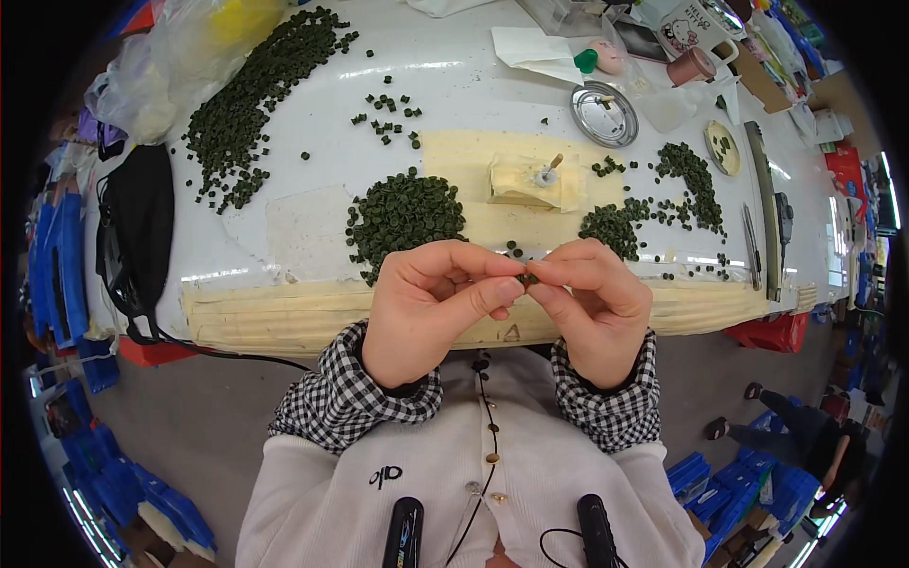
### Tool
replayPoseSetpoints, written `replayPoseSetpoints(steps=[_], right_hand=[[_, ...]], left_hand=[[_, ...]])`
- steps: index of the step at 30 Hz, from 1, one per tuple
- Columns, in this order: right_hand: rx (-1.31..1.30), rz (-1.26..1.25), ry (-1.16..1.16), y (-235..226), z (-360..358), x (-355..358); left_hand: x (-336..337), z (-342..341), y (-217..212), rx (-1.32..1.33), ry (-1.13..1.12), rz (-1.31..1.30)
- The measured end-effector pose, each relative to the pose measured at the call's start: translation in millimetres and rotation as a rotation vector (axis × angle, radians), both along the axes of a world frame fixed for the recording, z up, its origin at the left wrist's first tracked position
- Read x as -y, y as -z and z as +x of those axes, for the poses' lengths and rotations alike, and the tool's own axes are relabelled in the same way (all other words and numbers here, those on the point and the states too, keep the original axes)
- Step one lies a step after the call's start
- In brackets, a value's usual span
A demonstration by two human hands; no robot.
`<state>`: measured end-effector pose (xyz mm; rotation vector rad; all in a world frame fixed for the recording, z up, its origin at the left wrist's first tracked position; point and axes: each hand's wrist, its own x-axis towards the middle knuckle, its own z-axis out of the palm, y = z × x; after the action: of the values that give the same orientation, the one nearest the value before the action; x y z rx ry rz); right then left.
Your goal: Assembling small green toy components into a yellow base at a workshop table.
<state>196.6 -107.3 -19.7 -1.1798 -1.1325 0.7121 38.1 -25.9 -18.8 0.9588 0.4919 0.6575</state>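
Both hands meet above the white table's (312, 123) near edge, wrists bent inward. The left hand (431, 308) and right hand (592, 303) pinch one small dark-green round plastic piece (527, 278) between their fingertips.

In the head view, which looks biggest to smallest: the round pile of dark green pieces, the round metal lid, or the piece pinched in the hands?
1. Round pile of dark green pieces, clearly largest.
2. Round metal lid.
3. Small dark green piece between both hands' fingers, smallest although nearest the camera.

A small-parts assembly workshop: taped white workbench (312, 237), dark green pellet heaps (402, 216), blue crates (729, 492).
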Motion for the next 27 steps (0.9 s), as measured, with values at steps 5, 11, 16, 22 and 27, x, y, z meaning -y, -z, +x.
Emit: replayPoseSetpoints(steps=[5, 11, 16, 22, 27], right_hand=[[0.078, -0.006, 0.014, -0.4, 0.6, 1.2], [0.325, 0.042, 0.048, -4.2, 1.3, 1.8], [0.306, 0.058, 0.083, -6.3, -3.8, -1.1], [0.306, 0.057, 0.073, -7.8, -4.4, -1.2], [0.282, 0.052, 0.058, -8.9, -5.1, -2.0]], left_hand=[[2.1, 1.3, -1.4, 0.002, -0.032, -0.018], [3.2, 3.7, 1.6, -0.008, -0.063, 0.043], [-0.4, 4.5, -2.8, -0.069, -0.152, 0.235], [-3.9, 2.2, -2.7, -0.104, -0.161, 0.481], [-4.2, 3.8, -1.4, -0.051, -0.162, 0.390]])
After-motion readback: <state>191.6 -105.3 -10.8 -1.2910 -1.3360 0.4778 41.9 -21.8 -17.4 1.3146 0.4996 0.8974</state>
